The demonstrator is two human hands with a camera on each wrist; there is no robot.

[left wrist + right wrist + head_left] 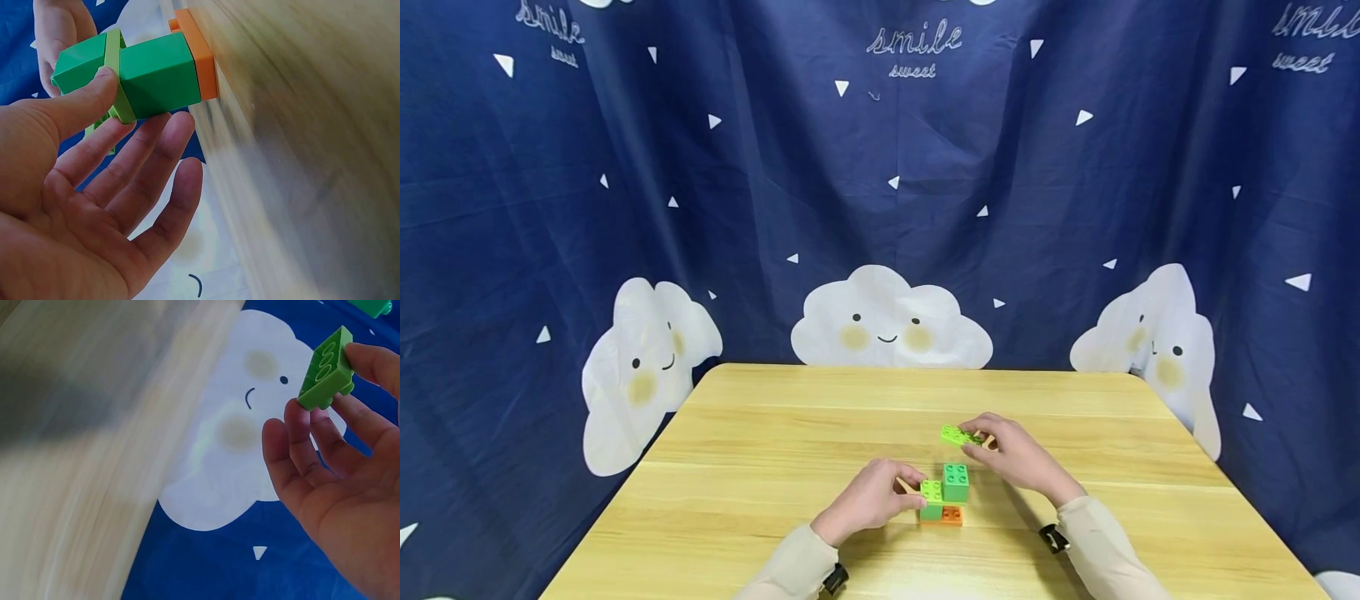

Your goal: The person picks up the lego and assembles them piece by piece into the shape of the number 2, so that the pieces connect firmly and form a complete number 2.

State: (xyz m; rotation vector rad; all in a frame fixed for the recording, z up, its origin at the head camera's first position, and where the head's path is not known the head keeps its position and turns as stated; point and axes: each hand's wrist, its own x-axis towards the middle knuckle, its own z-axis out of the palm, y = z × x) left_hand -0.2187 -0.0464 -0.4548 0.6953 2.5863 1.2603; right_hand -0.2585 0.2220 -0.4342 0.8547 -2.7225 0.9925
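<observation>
A small stack of toy building blocks stands on the table. At its bottom is an orange plate block (952, 517), with a green block (159, 75) on one part of it. A lime plate block (932, 492) lies over that green block, and a second green block (956, 493) sits on top toward the right. My left hand (877, 497) pinches the stack at the lime plate block, thumb on one side and fingertips on the other. Above and behind the stack, my right hand (1017, 454) holds another lime block (328, 370) between thumb and fingers, its hollow underside showing in the right wrist view.
The wooden table (760, 467) spreads around the stack. Behind it hangs a dark blue curtain (775, 167) with white clouds and triangles. A black strap (1054, 538) sits on the right wrist, and another strap (835, 578) on the left.
</observation>
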